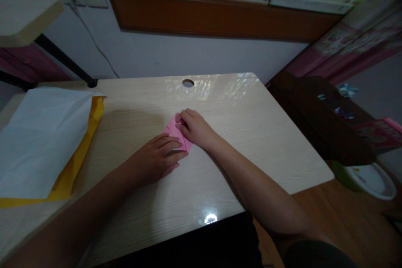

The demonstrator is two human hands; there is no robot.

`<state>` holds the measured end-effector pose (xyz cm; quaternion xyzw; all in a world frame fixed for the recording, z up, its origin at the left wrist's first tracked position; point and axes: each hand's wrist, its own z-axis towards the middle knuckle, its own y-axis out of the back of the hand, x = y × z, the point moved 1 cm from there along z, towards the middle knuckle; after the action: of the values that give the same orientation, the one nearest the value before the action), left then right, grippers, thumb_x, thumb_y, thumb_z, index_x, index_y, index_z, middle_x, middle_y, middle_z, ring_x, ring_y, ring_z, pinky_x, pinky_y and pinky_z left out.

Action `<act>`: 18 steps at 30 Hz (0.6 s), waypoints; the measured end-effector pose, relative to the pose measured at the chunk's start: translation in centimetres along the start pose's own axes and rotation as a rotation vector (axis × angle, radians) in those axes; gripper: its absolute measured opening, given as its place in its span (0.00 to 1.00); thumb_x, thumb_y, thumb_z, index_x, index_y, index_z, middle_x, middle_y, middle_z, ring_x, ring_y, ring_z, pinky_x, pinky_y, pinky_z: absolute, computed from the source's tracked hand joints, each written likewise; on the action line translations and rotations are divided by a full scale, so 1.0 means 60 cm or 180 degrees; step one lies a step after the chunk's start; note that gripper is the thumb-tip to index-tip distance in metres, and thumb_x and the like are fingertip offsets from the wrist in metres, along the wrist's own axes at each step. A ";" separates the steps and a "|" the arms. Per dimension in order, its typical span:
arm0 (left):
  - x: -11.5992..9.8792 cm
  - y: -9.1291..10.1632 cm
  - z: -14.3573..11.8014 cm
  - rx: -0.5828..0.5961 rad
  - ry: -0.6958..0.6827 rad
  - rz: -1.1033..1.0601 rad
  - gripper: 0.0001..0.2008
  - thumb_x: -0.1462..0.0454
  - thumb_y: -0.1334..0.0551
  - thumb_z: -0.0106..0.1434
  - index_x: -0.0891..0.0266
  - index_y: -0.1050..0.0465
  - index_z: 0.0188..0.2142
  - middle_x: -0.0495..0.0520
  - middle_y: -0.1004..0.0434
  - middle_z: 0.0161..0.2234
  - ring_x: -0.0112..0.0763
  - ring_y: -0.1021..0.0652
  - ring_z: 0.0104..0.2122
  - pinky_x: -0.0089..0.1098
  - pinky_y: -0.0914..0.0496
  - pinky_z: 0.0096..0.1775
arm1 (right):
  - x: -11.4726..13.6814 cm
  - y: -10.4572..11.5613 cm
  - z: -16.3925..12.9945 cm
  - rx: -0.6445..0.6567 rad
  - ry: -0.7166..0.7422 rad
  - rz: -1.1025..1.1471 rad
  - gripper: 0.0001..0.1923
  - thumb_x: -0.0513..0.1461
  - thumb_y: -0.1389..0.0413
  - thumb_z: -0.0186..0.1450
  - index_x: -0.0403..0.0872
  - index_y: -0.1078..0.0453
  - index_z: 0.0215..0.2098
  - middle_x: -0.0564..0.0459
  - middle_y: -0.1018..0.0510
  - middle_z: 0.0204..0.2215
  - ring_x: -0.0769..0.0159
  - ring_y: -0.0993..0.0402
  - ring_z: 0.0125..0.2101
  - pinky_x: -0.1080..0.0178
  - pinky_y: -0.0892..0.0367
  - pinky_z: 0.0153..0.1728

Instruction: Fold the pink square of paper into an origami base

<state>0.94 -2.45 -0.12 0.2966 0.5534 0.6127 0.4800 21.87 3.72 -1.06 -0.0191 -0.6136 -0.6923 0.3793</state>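
A small folded pink paper (174, 130) lies flat on the light wooden desk (251, 134), near its middle. My left hand (155, 158) rests on the desk with its fingers laid over the paper's near left edge. My right hand (195, 127) presses down on the paper's right side, fingers bent, fingertips on the top of the fold. Both hands cover part of the paper, so its full shape is hidden.
A large white sheet (37, 138) lies over a yellow sheet (70, 173) at the desk's left. A cable hole (188, 83) sits near the far edge. A dark cabinet (320, 121) and a white basin (373, 180) stand right of the desk.
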 end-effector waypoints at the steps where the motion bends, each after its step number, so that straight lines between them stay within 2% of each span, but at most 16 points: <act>1: 0.000 0.000 0.000 0.0009 0.0014 0.0013 0.19 0.63 0.40 0.72 0.58 0.30 0.61 0.60 0.26 0.58 0.45 0.27 0.59 0.51 0.35 0.63 | 0.001 0.000 0.000 -0.0002 -0.0003 0.0008 0.04 0.34 0.44 0.69 0.47 0.30 0.42 0.48 0.25 0.39 0.60 0.32 0.41 0.58 0.37 0.46; 5: -0.004 0.000 0.002 0.0018 0.0051 0.0074 0.22 0.61 0.42 0.73 0.59 0.34 0.64 0.60 0.27 0.60 0.44 0.28 0.59 0.49 0.36 0.64 | 0.001 0.001 0.000 -0.0038 -0.0012 0.0024 0.04 0.34 0.44 0.68 0.46 0.30 0.41 0.49 0.25 0.38 0.60 0.32 0.40 0.58 0.37 0.45; 10: -0.005 -0.003 0.000 0.0041 0.0121 0.0102 0.23 0.60 0.44 0.74 0.57 0.37 0.67 0.55 0.31 0.65 0.41 0.30 0.63 0.46 0.40 0.66 | -0.004 -0.002 0.002 -0.0126 0.0053 0.0206 0.03 0.33 0.44 0.67 0.45 0.30 0.40 0.50 0.26 0.35 0.62 0.33 0.37 0.60 0.37 0.42; 14: -0.003 -0.007 -0.002 0.0049 0.0163 0.0089 0.23 0.58 0.43 0.74 0.57 0.36 0.66 0.53 0.31 0.66 0.41 0.31 0.64 0.45 0.41 0.67 | -0.013 0.005 -0.002 -0.0141 0.0153 0.0675 0.07 0.30 0.48 0.66 0.46 0.30 0.38 0.50 0.25 0.35 0.63 0.31 0.37 0.61 0.35 0.42; 18: -0.001 -0.008 -0.002 0.0018 0.0152 0.0104 0.23 0.58 0.42 0.74 0.58 0.34 0.65 0.53 0.32 0.66 0.42 0.32 0.65 0.45 0.42 0.67 | -0.034 0.022 -0.014 -0.0088 0.0150 0.1074 0.05 0.36 0.45 0.69 0.46 0.29 0.43 0.50 0.24 0.38 0.64 0.29 0.37 0.61 0.34 0.42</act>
<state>0.96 -2.58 -0.60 0.2922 0.5615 0.6258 0.4558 24.42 4.04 -1.15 -0.1109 -0.5830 -0.6274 0.5042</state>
